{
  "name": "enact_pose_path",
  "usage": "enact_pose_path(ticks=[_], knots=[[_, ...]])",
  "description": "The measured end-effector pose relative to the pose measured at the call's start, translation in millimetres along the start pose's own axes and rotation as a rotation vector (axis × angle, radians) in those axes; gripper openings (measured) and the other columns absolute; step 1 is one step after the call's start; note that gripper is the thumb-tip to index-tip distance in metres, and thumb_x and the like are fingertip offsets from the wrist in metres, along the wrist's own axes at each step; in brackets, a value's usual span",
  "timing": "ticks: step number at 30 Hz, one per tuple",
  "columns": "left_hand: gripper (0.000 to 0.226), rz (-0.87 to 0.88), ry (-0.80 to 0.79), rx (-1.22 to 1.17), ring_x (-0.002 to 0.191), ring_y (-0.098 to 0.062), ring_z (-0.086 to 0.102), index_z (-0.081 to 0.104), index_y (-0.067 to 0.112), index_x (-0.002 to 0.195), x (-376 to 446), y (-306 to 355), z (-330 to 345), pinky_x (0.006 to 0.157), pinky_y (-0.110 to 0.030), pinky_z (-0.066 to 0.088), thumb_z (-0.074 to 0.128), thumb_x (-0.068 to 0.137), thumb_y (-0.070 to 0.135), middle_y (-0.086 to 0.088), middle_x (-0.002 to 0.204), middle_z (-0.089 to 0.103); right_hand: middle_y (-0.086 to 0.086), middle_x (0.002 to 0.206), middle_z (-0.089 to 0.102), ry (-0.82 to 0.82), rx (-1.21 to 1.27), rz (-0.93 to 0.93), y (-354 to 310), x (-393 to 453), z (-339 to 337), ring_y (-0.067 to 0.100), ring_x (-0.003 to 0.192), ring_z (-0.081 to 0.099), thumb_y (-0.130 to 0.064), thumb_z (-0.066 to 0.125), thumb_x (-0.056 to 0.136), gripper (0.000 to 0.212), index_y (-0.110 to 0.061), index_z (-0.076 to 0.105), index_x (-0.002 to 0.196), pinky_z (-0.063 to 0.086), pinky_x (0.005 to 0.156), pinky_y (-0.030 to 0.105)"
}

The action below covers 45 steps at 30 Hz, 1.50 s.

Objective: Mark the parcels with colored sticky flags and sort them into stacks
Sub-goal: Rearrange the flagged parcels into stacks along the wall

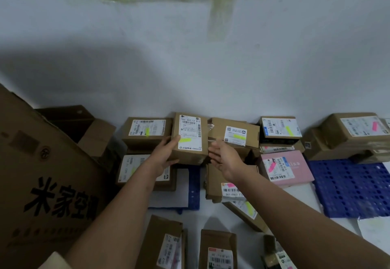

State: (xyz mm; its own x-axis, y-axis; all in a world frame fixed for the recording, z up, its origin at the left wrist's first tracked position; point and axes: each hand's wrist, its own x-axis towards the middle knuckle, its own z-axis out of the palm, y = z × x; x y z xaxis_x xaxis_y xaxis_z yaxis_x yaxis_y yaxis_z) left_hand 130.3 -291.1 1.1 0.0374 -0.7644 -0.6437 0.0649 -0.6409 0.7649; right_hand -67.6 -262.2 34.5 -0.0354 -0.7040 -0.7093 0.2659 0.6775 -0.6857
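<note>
left hand (pixel 163 154) fingers curling round the left side of a brown parcel (pixel 190 140), already wearing a yellow flag (pixel 185 140); right hand (pixel 223 156) hovering just beside it at 3 o'clock, fingers straight and spread, gripping nothing; yellow-flagged boxes stacking at 11 o'clock, pink-flagged ones (pixel 282 166) at 3 o'clock; sorting looking well underway, several parcels at 6 o'clock (pixel 217 249) still waiting.

held parcel (pixel 189 138) sitting against wall (pixel 147 68), between two flagged parcels | large carton (pixel 42 173) standing far left | perforated mat (pixel 354 186) lying right
</note>
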Motion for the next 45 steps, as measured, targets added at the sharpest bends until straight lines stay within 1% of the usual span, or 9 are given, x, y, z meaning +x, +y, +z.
enact_pose_path(ticks=[8,12,15,20,25,30,35,40,45], knots=[[0.048,0.003,0.202,0.023,0.112,-0.02,0.058,0.048,0.018,0.14,14.7,-19.1,-0.6,0.102,-0.037,0.049,0.056,0.097,0.039,-0.006,0.13,0.059,0.001,0.11,0.065,-0.035,0.007,0.023,5.5,2.4,10.6,0.016,0.097,0.061,-0.038,0.045,0.102,0.036,-0.014,0.057,0.126,0.05,0.075,0.025],[0.056,-0.037,0.262,0.063,0.104,-0.022,0.064,0.043,0.015,0.14,9.7,-24.8,3.6,0.083,-0.03,0.055,0.058,0.095,0.045,-0.006,0.122,0.058,0.002,0.115,0.061,-0.038,0.026,0.03,7.9,0.6,15.1,0.017,0.097,0.06,-0.039,0.046,0.101,0.041,-0.014,0.054,0.132,0.052,0.074,0.025],[0.056,-0.07,0.218,-0.006,0.105,-0.023,0.064,0.042,0.012,0.14,4.0,-25.6,11.6,0.072,-0.022,0.053,0.059,0.095,0.041,-0.005,0.12,0.056,0.002,0.116,0.06,-0.037,0.037,0.028,8.1,-0.6,18.7,0.022,0.106,0.06,-0.04,0.047,0.101,0.041,-0.014,0.054,0.133,0.052,0.076,0.026],[0.042,-0.059,0.203,-0.021,0.107,-0.019,0.06,0.052,0.009,0.135,9.1,-24.6,14.7,0.085,-0.024,0.051,0.058,0.098,0.03,-0.001,0.124,0.057,0.002,0.122,0.06,-0.033,0.025,0.026,10.3,-1.7,18.0,0.02,0.109,0.059,-0.04,0.047,0.101,0.043,-0.014,0.053,0.134,0.052,0.083,0.029],[0.033,-0.073,0.172,-0.09,0.117,-0.021,0.058,0.058,0.009,0.127,12.9,-32.6,14.2,0.092,-0.025,0.052,0.059,0.098,0.024,-0.006,0.129,0.061,0.001,0.118,0.062,-0.032,0.018,0.031,10.6,-6.5,11.8,0.016,0.105,0.059,-0.042,0.045,0.101,0.043,-0.014,0.055,0.133,0.051,0.076,0.025],[0.023,-0.145,0.218,-0.39,0.106,-0.024,0.065,0.064,0.007,0.116,3.0,-36.0,24.7,0.097,-0.037,0.054,0.063,0.095,0.016,-0.012,0.116,0.068,0.002,0.121,0.061,-0.016,0.053,0.034,10.7,-6.6,0.8,0.016,0.104,0.06,-0.039,0.046,0.102,0.044,-0.012,0.053,0.135,0.052,0.09,0.031],[0.027,-0.172,0.127,-0.559,0.103,-0.031,0.065,0.056,0.003,0.123,-7.7,-27.7,46.2,0.094,-0.039,0.055,0.055,0.099,0.015,-0.022,0.109,0.066,0.003,0.122,0.061,-0.009,0.071,0.012,9.3,-11.8,-2.8,0.018,0.108,0.059,-0.04,0.045,0.102,0.042,-0.011,0.054,0.132,0.05,0.085,0.029],[0.037,-0.18,0.089,-0.502,0.103,-0.031,0.066,0.05,0.004,0.133,-6.5,-19.0,45.6,0.094,-0.039,0.055,0.057,0.099,0.017,-0.023,0.11,0.064,0.002,0.12,0.062,0.014,0.075,0.006,8.2,-16.6,-10.8,0.017,0.105,0.06,-0.041,0.046,0.101,0.04,-0.012,0.056,0.128,0.051,0.086,0.031],[0.046,-0.186,0.098,-0.409,0.109,-0.03,0.063,0.044,0.004,0.141,-19.5,-33.0,36.8,0.087,-0.035,0.054,0.056,0.099,0.017,-0.022,0.13,0.058,0.003,0.124,0.061,0.002,0.08,-0.003,13.6,-22.7,-23.6,0.017,0.105,0.06,-0.04,0.046,0.101,0.043,-0.012,0.054,0.132,0.051,0.085,0.03]])
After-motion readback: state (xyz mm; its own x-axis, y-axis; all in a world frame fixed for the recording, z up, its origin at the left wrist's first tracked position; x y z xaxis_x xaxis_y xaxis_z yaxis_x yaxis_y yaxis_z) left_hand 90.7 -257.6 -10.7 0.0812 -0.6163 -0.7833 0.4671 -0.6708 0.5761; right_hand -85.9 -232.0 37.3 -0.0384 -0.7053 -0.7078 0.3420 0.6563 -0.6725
